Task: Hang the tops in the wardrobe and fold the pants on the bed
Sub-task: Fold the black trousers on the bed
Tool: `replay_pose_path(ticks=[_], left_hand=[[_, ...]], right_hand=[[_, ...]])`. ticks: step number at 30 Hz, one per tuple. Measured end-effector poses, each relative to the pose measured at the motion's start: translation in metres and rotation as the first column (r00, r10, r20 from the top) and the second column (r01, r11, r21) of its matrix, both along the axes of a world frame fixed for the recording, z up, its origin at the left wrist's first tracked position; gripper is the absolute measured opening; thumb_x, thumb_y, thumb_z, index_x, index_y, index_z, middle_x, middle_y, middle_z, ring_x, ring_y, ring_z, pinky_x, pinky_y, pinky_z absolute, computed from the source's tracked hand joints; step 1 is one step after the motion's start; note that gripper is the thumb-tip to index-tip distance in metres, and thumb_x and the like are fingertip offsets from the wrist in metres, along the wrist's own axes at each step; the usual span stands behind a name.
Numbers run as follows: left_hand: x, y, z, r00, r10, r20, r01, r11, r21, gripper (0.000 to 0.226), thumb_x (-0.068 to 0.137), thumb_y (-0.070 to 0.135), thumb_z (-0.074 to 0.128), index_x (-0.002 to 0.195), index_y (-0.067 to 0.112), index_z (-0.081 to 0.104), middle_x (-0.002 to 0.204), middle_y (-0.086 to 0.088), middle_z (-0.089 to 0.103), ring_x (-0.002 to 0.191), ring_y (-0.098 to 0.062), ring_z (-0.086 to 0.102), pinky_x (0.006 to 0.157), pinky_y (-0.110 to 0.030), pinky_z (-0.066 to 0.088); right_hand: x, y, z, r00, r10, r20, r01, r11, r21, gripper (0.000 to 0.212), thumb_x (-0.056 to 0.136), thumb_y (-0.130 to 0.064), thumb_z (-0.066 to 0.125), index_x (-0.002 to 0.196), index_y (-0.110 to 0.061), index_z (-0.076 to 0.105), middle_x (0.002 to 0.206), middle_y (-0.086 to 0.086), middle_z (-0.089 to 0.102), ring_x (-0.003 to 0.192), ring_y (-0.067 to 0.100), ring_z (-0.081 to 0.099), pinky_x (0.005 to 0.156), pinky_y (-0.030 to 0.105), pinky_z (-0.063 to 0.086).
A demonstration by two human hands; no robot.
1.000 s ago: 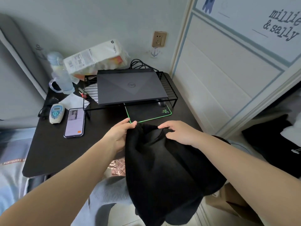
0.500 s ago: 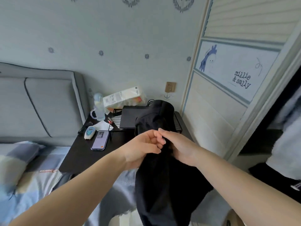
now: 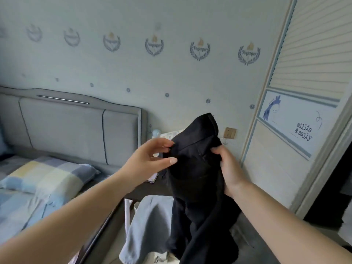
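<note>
A black garment [image 3: 198, 180], with a waistband-like edge at its top, hangs in the air in front of me. My right hand [image 3: 228, 168] grips its right side, fingers curled into the cloth. My left hand [image 3: 150, 159] is at its upper left edge, thumb and fingertips touching the fabric with the fingers spread. The bed [image 3: 28, 199] with a checked pillow lies at the lower left. The wardrobe door [image 3: 297, 130] with a giraffe picture stands at the right, a dark opening beside it.
A light blue garment [image 3: 148, 225] hangs over a basket below the black one. A dark bedside table [image 3: 144, 189] with a phone stands behind my left hand. A grey padded headboard [image 3: 76, 126] backs the bed. A wall socket [image 3: 230, 133] sits near the wardrobe.
I have raised my head and lifted the black garment higher. My hands, close together half a second ago, have moved apart to its left and right edges.
</note>
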State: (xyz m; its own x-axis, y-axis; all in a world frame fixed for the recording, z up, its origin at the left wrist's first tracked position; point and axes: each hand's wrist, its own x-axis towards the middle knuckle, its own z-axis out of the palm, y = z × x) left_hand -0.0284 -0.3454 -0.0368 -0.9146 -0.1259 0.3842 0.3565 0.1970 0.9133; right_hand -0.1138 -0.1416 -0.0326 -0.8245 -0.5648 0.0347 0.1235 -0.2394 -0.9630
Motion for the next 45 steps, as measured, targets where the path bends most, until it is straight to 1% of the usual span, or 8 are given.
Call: replay_pose_path(ticks=[8, 14, 19, 25, 29, 35, 41, 45], left_hand=[[0.078, -0.067, 0.058, 0.990, -0.125, -0.057, 0.125, 0.992, -0.015, 0.078, 0.066, 0.037, 0.081, 0.133, 0.027, 0.042, 0.125, 0.001, 0.063, 0.116, -0.020, 0.060, 0.091, -0.032, 0.051], [0.176, -0.135, 0.073, 0.871, 0.459, -0.177, -0.491, 0.831, -0.262, 0.041, 0.058, 0.049, 0.080, 0.094, 0.035, 0.066, 0.090, 0.014, 0.072, 0.084, -0.001, 0.068, 0.080, -0.030, 0.056], [0.274, -0.207, 0.085, 0.706, 0.657, -0.265, -0.700, 0.588, -0.407, 0.026, 0.069, 0.044, 0.077, 0.073, 0.025, 0.060, 0.064, 0.013, 0.062, 0.059, 0.002, 0.058, 0.055, -0.015, 0.048], [0.362, -0.269, 0.100, 0.625, 0.728, -0.281, -0.743, 0.445, -0.500, 0.023, 0.070, 0.047, 0.071, 0.067, 0.030, 0.056, 0.062, 0.013, 0.058, 0.058, 0.000, 0.056, 0.049, -0.014, 0.042], [0.440, -0.318, 0.104, 0.642, 0.757, -0.120, -0.619, 0.419, -0.664, 0.026, 0.069, 0.053, 0.072, 0.081, 0.047, 0.050, 0.083, 0.022, 0.060, 0.073, 0.006, 0.058, 0.060, -0.014, 0.043], [0.553, -0.373, 0.072, 0.477, 0.877, -0.055, -0.572, 0.263, -0.777, 0.023, 0.077, 0.040, 0.071, 0.078, 0.032, 0.050, 0.078, 0.013, 0.057, 0.073, -0.006, 0.056, 0.061, -0.025, 0.041], [0.621, -0.406, 0.005, 0.341, 0.934, 0.112, -0.617, 0.312, -0.723, 0.068, 0.078, 0.021, 0.074, 0.133, 0.028, 0.035, 0.110, 0.006, 0.061, 0.095, -0.014, 0.061, 0.080, -0.028, 0.048], [0.662, -0.416, -0.031, 0.246, 0.969, -0.024, -0.730, 0.169, -0.662, 0.041, 0.083, 0.012, 0.070, 0.105, 0.024, 0.039, 0.096, 0.004, 0.066, 0.072, -0.011, 0.068, 0.068, -0.034, 0.057]], right_hand=[[0.070, -0.100, 0.052, 0.921, 0.389, 0.011, -0.388, 0.919, -0.063, 0.033, 0.046, -0.033, 0.066, 0.071, -0.013, 0.074, 0.076, 0.010, 0.070, 0.069, 0.023, 0.068, 0.066, 0.028, 0.054], [0.137, -0.188, 0.071, 0.865, 0.491, -0.106, -0.480, 0.870, 0.109, 0.027, 0.057, -0.034, 0.062, 0.071, -0.016, 0.076, 0.078, 0.007, 0.070, 0.070, 0.019, 0.068, 0.067, 0.029, 0.053], [0.210, -0.265, 0.107, 0.636, 0.642, -0.428, -0.590, 0.762, 0.266, 0.051, 0.074, -0.037, 0.068, 0.123, -0.027, 0.056, 0.104, -0.004, 0.068, 0.095, 0.012, 0.066, 0.072, 0.025, 0.054], [0.300, -0.357, 0.123, 0.363, 0.320, -0.875, -0.100, 0.947, 0.305, 0.029, 0.074, -0.037, 0.076, 0.096, -0.040, 0.058, 0.093, -0.017, 0.065, 0.087, -0.009, 0.059, 0.069, 0.012, 0.046], [0.335, -0.415, 0.123, 0.383, 0.195, -0.903, -0.053, 0.980, 0.189, 0.027, 0.081, -0.024, 0.072, 0.101, -0.011, 0.060, 0.093, 0.002, 0.065, 0.086, 0.014, 0.060, 0.071, 0.023, 0.046], [0.380, -0.486, 0.123, 0.411, 0.160, -0.897, -0.136, 0.984, 0.114, 0.017, 0.083, -0.025, 0.070, 0.093, -0.024, 0.057, 0.085, -0.016, 0.059, 0.080, -0.002, 0.055, 0.063, 0.017, 0.040], [0.414, -0.533, 0.127, 0.429, 0.146, -0.892, -0.221, 0.974, 0.053, 0.020, 0.083, -0.022, 0.070, 0.081, -0.030, 0.052, 0.080, -0.014, 0.057, 0.080, 0.010, 0.058, 0.071, 0.026, 0.046], [0.400, -0.555, 0.134, 0.457, 0.153, -0.876, -0.212, 0.975, 0.060, 0.020, 0.084, -0.023, 0.070, 0.098, -0.021, 0.056, 0.098, 0.000, 0.064, 0.098, 0.023, 0.061, 0.088, 0.040, 0.050]])
